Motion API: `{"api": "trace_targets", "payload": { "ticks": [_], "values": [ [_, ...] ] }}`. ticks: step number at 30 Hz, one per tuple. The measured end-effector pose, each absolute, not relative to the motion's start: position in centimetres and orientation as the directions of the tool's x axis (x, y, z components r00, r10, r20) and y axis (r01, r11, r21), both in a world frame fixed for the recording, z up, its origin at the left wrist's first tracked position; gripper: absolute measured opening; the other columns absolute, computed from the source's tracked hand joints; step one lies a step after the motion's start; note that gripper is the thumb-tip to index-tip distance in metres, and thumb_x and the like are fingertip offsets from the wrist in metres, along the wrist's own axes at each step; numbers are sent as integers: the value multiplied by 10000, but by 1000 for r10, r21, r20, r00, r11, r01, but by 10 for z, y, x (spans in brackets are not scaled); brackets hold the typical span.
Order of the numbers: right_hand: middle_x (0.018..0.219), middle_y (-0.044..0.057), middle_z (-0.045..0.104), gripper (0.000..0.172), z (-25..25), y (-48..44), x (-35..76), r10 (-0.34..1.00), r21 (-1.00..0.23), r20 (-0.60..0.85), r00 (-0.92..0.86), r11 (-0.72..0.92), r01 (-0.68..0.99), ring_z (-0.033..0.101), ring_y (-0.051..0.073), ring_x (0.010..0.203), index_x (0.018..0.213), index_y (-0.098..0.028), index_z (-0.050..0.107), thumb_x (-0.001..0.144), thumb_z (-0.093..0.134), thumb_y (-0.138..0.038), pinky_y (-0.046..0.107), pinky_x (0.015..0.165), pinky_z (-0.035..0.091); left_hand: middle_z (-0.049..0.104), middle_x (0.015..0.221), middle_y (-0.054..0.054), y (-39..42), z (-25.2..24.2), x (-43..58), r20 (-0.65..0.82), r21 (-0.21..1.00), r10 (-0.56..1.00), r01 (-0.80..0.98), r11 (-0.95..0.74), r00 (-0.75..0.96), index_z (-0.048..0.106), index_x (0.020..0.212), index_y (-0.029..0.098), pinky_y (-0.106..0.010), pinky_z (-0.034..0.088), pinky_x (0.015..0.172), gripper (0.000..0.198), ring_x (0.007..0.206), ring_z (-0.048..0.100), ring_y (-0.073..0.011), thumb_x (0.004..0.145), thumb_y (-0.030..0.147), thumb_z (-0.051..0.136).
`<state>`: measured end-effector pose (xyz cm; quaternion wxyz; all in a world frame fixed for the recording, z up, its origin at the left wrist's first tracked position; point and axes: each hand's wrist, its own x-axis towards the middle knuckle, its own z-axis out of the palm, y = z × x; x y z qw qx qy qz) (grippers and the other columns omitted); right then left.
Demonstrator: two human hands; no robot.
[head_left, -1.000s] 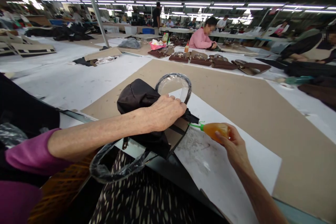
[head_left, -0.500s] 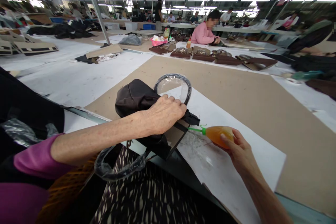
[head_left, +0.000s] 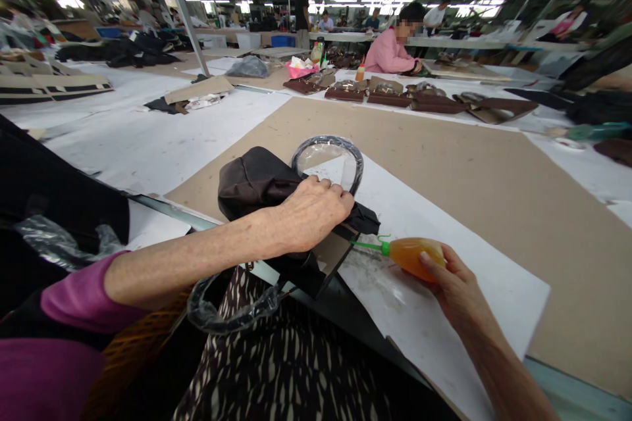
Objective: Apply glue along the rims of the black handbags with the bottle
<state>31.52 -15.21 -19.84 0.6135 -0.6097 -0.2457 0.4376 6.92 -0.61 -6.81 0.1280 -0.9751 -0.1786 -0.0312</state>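
A dark bag (head_left: 257, 181) lies at the table's near edge, its two ring handles wrapped in clear plastic. One handle (head_left: 362, 168) stands beyond the bag; the other (head_left: 232, 325) hangs over the lap. My left hand (head_left: 318, 210) is closed over the bag's edge, fingertips partly hidden. My right hand (head_left: 457, 279) grips a squeeze bottle (head_left: 415, 258) of amber liquid. The bottle's thin green nozzle points left, its tip at the bag's open edge, where a brown-grey panel (head_left: 333, 253) shows; whether it touches cannot be made out.
White paper (head_left: 474, 276) lies over brown board (head_left: 444, 177) on the table. Brown pieces with handles (head_left: 388, 95) form a row farther back, near a person in pink (head_left: 385, 52). A metal post (head_left: 182, 10) rises at the left. A black bag (head_left: 59, 191) is at near left.
The view has shifted slightly, so the scene appears a little displaced. Both hands keep their grips, and the nozzle remains at the bag's edge.
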Motion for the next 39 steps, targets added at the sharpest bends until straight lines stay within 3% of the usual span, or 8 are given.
{"api": "trace_targets", "payload": {
  "ticks": [10, 30, 39],
  "values": [
    [1055, 64, 641, 449, -187, -162, 304, 863, -961, -240, 444, -146, -236, 609, 266, 937, 1044, -218, 657, 687, 833, -425, 364, 732, 586, 637, 919, -148, -9, -66, 68, 82, -227, 345, 355, -907, 935, 559, 939, 101, -390, 473, 721, 199, 831, 616, -285, 769, 32, 482],
    [955, 104, 670, 465, -163, -185, 276, 885, -959, -260, 385, -191, -209, 642, 303, 823, 1019, -222, 671, 650, 829, -458, 387, 687, 571, 641, 905, -142, -10, -70, 67, 84, -215, 346, 356, -910, 935, 563, 948, 97, -375, 464, 712, 197, 839, 623, -279, 784, 29, 478],
    [1034, 113, 657, 455, -166, -198, 264, 886, -942, -288, 363, -195, -272, 641, 319, 868, 1061, -225, 662, 684, 817, -427, 397, 675, 582, 643, 896, -141, -10, -73, 68, 104, -231, 348, 363, -903, 932, 560, 927, 101, -364, 455, 698, 176, 825, 630, -268, 798, 32, 463]
  ]
}}
